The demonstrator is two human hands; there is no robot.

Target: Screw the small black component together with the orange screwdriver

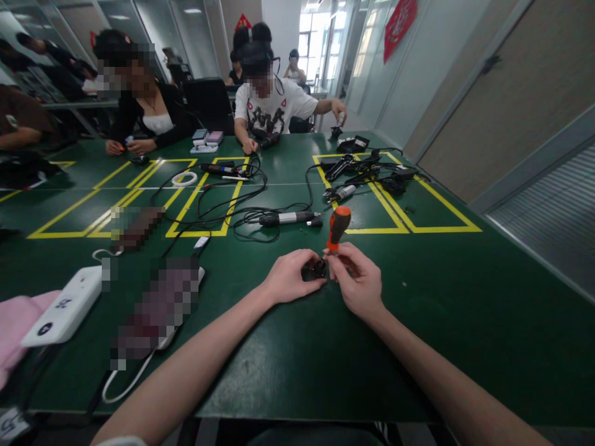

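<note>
My left hand [292, 277] is closed around a small black part [318, 268] just above the green table [418, 310]. My right hand [356, 277] grips a screwdriver with an orange and black handle [337, 227], held upright with the handle pointing up. The tip is hidden by my fingers where it meets the black part. Both hands touch at the middle of the table, close to its near edge.
A black and silver tool [288, 217] with tangled black cables [223, 207] lies just beyond my hands. More tools [353, 170] sit in the yellow-taped box at right. A white power bank [65, 306] and white cable lie left. Two people sit across the table.
</note>
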